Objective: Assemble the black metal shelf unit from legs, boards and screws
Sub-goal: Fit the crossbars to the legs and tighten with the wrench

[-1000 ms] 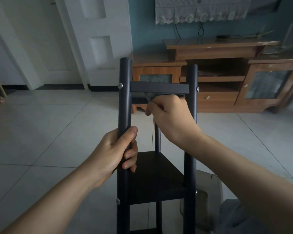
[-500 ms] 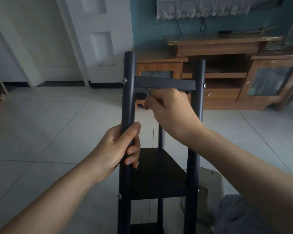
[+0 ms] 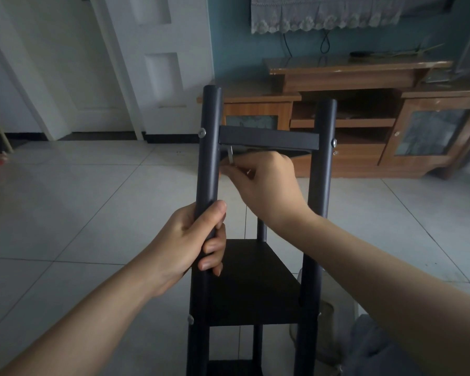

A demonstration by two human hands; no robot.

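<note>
The shelf unit (image 3: 255, 240) stood upright on the tiled floor (image 3: 79, 213) right in front of me, and by the look of it most of the build was behind me. The near left leg (image 3: 208, 158) and the near right leg (image 3: 320, 185) both rose to full height, with a far leg (image 3: 261, 230) visible between them. The middle board (image 3: 251, 283) sat fixed between the legs, and a lower board (image 3: 234, 367) showed at the bottom edge. Screw heads were seated in the outer faces of the legs: one (image 3: 202, 132) at the top board's (image 3: 267, 138) level on the left, one (image 3: 334, 142) on the right, one (image 3: 190, 319) at the middle board.

My left hand (image 3: 193, 245) was wrapped around the near left leg below the top board, thumb up along the tube, steadying the frame. My right hand (image 3: 266, 183) was curled just under the top board, fingertips pinching a small L-shaped hex key (image 3: 230, 158) whose short end pointed up beneath the board's left corner. I judged I was tightening a fastener there, one of the last. Whether the far-side screws were in, I could not tell.

Around me stood a wooden TV cabinet (image 3: 364, 118) on the far right and a white door (image 3: 158, 63) far left. A clear container (image 3: 323, 329) sat on the floor just beside the near right leg. Nothing blocked my hands, though the gap under the board was tight for swinging the key.
</note>
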